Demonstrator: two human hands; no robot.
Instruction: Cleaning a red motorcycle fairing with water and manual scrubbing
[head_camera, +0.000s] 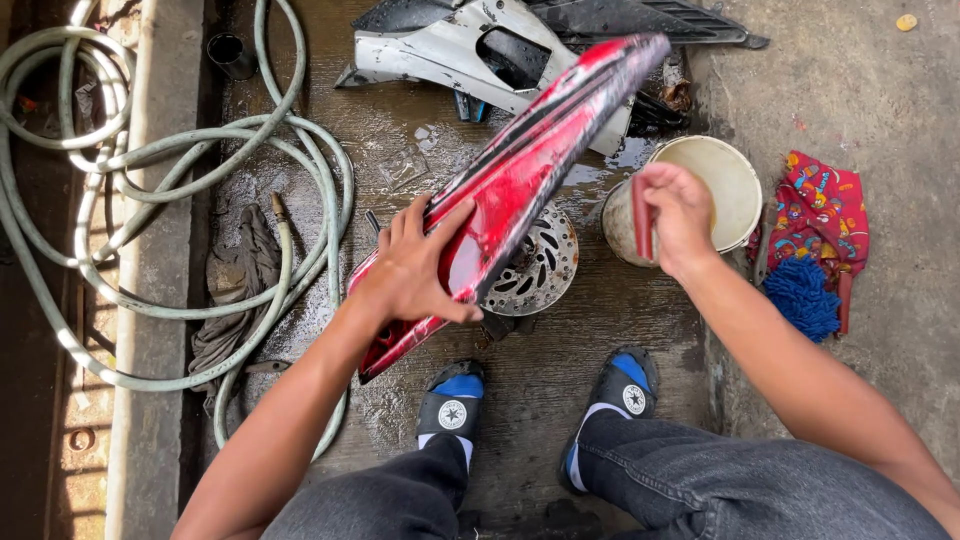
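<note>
Red fairing panel (520, 165): left hand (415, 275) clamps its lower end, tilting it for access; right hand (680, 215), beside it over the bucket (735, 180), fingers closed round a reddish pad (641, 217).

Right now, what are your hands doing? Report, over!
Left hand gripping red fairing panel, held tilted over wet floor. Right hand shut on small reddish pad, above white bucket. Brake disc under panel, hose coiled left.
</note>
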